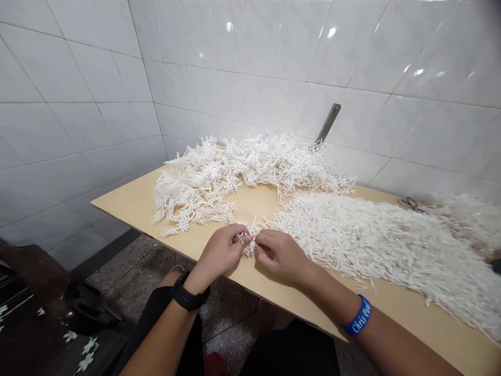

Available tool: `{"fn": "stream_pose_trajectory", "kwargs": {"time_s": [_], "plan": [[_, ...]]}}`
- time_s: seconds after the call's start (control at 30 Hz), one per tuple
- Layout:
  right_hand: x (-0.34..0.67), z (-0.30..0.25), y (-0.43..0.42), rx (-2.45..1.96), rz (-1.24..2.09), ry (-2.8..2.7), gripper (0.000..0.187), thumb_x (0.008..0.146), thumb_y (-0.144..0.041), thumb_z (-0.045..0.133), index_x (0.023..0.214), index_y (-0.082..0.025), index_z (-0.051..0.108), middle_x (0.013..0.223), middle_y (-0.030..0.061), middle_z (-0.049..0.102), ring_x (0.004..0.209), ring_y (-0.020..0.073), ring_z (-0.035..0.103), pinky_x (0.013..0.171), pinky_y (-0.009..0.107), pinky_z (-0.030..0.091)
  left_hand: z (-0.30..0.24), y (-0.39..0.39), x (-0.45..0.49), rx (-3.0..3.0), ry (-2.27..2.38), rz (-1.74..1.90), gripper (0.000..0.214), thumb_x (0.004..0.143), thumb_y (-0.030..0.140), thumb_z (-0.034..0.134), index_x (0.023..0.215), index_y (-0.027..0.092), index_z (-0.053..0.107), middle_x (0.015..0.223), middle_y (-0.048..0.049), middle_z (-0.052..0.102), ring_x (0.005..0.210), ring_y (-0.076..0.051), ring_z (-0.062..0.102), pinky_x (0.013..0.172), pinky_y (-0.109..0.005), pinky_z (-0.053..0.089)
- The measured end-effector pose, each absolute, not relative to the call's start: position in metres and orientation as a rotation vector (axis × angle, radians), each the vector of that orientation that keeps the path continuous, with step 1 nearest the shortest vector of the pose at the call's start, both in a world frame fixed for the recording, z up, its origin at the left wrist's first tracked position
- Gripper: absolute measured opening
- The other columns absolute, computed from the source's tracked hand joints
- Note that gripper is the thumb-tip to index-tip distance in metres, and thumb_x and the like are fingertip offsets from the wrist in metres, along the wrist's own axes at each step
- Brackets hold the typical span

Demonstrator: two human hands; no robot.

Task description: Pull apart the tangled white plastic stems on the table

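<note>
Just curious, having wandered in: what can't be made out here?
All in the head view:
The piece between left hand and right hand: mostly covered by fingers, shape unclear.
The right pile: blurred, cut off by the right edge.
The bar: foot hidden behind the far pile.
The wristband: lettering wraps out of sight.

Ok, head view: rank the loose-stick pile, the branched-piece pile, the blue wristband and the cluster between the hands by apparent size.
1. loose-stick pile, nearer the camera, cut by the frame
2. branched-piece pile
3. blue wristband
4. cluster, partly hidden
</note>
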State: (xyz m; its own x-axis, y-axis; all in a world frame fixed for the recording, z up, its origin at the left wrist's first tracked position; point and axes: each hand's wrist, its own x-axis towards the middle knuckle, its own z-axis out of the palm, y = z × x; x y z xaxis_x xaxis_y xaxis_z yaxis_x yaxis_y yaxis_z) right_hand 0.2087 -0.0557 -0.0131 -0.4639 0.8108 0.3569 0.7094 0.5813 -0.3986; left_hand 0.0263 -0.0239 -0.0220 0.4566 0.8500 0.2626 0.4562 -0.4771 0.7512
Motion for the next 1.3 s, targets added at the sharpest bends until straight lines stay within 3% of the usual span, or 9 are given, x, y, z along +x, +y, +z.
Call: {"fn": "stream_pose_trajectory", "kwargs": {"time_s": [0.27, 0.67, 0.97, 1.3], "plan": [[0.207, -0.017, -0.049, -1.201, 0.217, -2.301, 0.021, 0.077, -0.013, 0.047, 0.059, -0.020, 0.037, 0.056, -0.0032, 0.040, 0.056, 0.0113, 0.037, 0.058, 0.026, 0.028, -0.024, -0.022, 0.028, 2.007, 1.222, 0.932, 0.026, 0.087, 0.034, 0.046, 0.068, 0.019, 0.054, 0.065, 0.0008, 0.056, 0.067, -0.016, 0.051, 0.062, -0.026, 0.035], [0.218, -0.012, -0.059, -1.223, 0.292, -2.238, 0.019, 0.090, -0.035, 0.055, 0.084, -0.018, 0.054, 0.075, 0.0000, 0.055, 0.067, 0.0122, 0.049, 0.062, 0.024, 0.035, -0.017, -0.031, 0.026, 2.092, 0.947, 0.796, 0.038, 0.091, 0.046, 0.044, 0.080, 0.019, 0.068, 0.081, -0.0041, 0.066, 0.079, -0.019, 0.057, 0.072, -0.028, 0.042], [0.214, -0.012, -0.060, -1.093, 0.258, -2.375, 0.023, 0.089, -0.021, 0.047, 0.066, -0.018, 0.050, 0.065, -0.0004, 0.050, 0.062, 0.0119, 0.044, 0.061, 0.025, 0.033, -0.023, -0.032, 0.030, 2.144, 1.115, 0.823, 0.042, 0.093, 0.044, 0.038, 0.061, 0.019, 0.049, 0.061, 0.0003, 0.052, 0.063, -0.015, 0.048, 0.060, -0.026, 0.032], [0.209, -0.016, -0.055, -1.045, 0.224, -2.346, 0.026, 0.082, -0.017, 0.046, 0.058, -0.019, 0.037, 0.056, -0.0029, 0.041, 0.054, 0.0103, 0.036, 0.057, 0.025, 0.028, -0.023, -0.030, 0.036, 2.099, 1.313, 0.825, 0.040, 0.093, 0.042, 0.036, 0.060, 0.019, 0.041, 0.056, 0.0012, 0.048, 0.057, -0.015, 0.045, 0.056, -0.027, 0.025]]}}
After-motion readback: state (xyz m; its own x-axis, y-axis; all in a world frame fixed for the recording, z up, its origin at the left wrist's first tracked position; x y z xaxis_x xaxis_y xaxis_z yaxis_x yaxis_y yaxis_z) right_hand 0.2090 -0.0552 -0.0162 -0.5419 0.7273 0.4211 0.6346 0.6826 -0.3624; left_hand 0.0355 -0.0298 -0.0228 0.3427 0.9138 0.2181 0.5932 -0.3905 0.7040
